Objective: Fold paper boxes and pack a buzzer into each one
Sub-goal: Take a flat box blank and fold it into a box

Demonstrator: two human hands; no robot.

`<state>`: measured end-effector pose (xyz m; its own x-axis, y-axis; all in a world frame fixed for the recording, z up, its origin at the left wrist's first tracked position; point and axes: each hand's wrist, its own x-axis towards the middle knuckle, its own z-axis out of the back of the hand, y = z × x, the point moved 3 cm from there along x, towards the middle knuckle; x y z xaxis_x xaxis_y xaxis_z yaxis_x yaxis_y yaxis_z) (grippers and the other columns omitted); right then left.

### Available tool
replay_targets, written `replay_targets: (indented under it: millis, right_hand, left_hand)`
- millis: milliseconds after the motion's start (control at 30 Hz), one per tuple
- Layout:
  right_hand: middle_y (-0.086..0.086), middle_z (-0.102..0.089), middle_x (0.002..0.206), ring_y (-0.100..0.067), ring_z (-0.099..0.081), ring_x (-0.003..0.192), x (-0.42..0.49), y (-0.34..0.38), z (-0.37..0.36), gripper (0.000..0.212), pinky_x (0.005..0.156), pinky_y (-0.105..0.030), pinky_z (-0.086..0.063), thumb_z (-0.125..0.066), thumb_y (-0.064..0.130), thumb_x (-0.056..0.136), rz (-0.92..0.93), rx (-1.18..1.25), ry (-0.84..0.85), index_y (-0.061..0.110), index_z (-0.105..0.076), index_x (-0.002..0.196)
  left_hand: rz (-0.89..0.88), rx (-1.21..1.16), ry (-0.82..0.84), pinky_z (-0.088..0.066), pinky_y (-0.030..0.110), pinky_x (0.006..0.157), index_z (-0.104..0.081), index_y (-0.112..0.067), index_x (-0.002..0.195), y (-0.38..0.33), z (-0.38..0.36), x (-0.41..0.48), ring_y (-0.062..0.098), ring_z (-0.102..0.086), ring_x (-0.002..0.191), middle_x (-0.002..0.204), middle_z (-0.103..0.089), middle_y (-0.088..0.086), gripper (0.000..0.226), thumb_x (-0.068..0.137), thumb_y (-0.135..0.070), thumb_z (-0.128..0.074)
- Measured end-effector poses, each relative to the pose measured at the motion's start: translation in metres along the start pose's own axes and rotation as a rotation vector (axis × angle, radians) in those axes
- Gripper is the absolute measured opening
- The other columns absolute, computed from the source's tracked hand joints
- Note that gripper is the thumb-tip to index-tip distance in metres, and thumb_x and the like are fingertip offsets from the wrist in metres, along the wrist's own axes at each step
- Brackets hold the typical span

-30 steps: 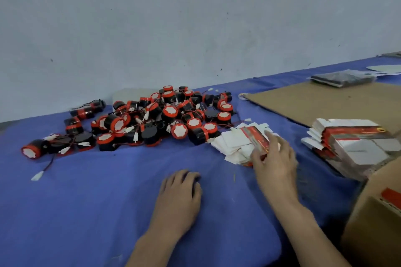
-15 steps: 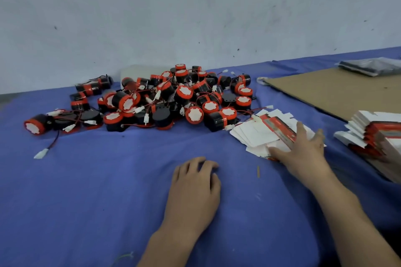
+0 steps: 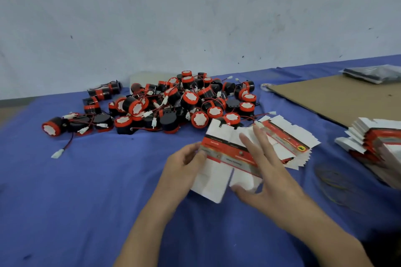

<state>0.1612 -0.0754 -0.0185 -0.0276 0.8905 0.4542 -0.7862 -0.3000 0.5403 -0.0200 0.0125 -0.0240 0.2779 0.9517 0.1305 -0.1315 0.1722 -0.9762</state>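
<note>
Head view: flat box blank in hand, not yet folded

Left hand pinches the blank's left edge; right hand lies across it, fingers straight and spread. The blank's red band runs left to right between them. Buzzer pile lies just beyond, straight ahead of the left hand.

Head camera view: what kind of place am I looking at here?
Probably a small packing workshop: a heap of red-and-black buzzers, stacks of flat printed boxes on a blue-covered bench, and one flat box in the left hand.
</note>
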Motion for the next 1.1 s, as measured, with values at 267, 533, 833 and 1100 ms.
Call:
replay_targets:
  millis: [267,533,833,1100]
  right_hand:
    - [0.025,-0.046,0.147,0.005,-0.043,0.135,0.010,0.004,-0.011,0.081,0.110,-0.034,-0.041,-0.054,0.065,0.080,-0.341,0.656,-0.287,0.051,-0.021,0.152]
    - [0.026,-0.062,0.125,0.004,-0.056,0.119,0.019,0.017,-0.028,0.057,0.095,-0.028,-0.049,-0.058,0.071,0.077,-0.309,0.728,-0.242,0.049,-0.052,0.129]
    - [0.035,-0.067,0.110,0.014,-0.060,0.107,0.018,0.046,-0.031,0.037,0.081,-0.006,-0.048,-0.051,0.085,0.074,-0.263,0.836,-0.141,0.067,-0.060,0.105]
    - [-0.004,-0.074,0.095,-0.021,-0.070,0.095,0.024,0.038,-0.021,0.024,0.078,-0.040,-0.057,-0.080,0.046,0.075,-0.403,1.225,-0.075,0.028,-0.066,0.078]
  left_hand:
    - [0.022,-0.135,0.098,-0.057,0.029,0.082,-0.065,-0.038,0.108,-0.009,-0.012,-0.008,0.004,-0.069,0.099,0.107,-0.073,-0.016,0.033,0.076,-0.031,-0.060]
    - [-0.115,-0.186,0.169,-0.055,0.023,0.082,-0.066,-0.061,0.101,-0.029,-0.026,-0.022,0.001,-0.068,0.102,0.109,-0.072,-0.021,0.028,0.082,-0.043,-0.062]
    - [-0.218,-0.227,0.087,-0.055,0.015,0.073,-0.048,-0.022,0.141,-0.029,-0.021,-0.022,0.007,-0.071,0.098,0.110,-0.074,-0.011,0.078,0.078,-0.062,-0.070]
    - [0.003,-0.514,0.040,-0.058,0.024,0.075,-0.079,-0.042,0.094,-0.018,-0.009,-0.019,0.016,-0.074,0.097,0.106,-0.077,-0.002,0.068,0.073,-0.088,-0.034]
